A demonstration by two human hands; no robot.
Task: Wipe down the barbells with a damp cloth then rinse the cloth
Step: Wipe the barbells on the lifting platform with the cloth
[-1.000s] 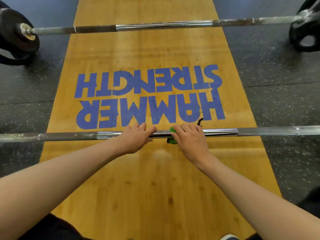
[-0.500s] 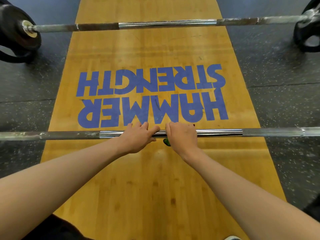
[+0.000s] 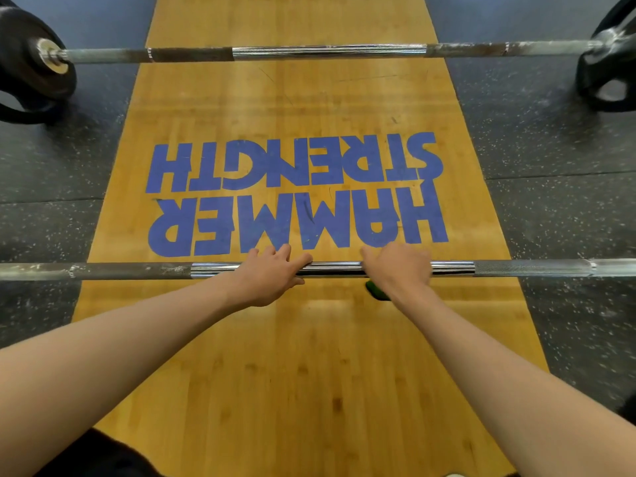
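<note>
On my feed a honey-coloured wooden platform [image 3: 309,390] runs up the middle, with blue lettering [image 3: 296,194] on it reading HAMMER STRENGTH, upside down to me. Black speckled rubber flooring [image 3: 550,218] flanks it on both sides. I see a black weight plate [image 3: 20,63] far left, another plate [image 3: 605,80] far right, and dark fabric [image 3: 96,456] at bottom left.
</note>
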